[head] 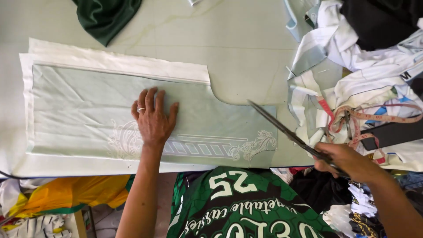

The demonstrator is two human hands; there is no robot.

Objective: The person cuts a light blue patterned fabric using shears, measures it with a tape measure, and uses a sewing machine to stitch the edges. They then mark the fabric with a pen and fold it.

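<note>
My left hand (152, 118) lies flat, fingers spread, on a pale green fabric panel (79, 110) with a white ornamental print along its near edge. A ring sits on one finger. The panel rests on a larger white fabric layer (119, 61) whose border shows around it. My right hand (348, 161) grips the handles of long metal scissors (282, 128). The blades point up and left, their tip near the panel's curved cut-out at the right end. The blades look closed or nearly so.
The pale table top (229, 39) carries a dark green cloth (105, 15) at the far edge. A heap of white, black and blue fabric scraps (365, 57) with a pink measuring tape (374, 117) fills the right side. A green printed jersey (238, 202) hangs at the near edge.
</note>
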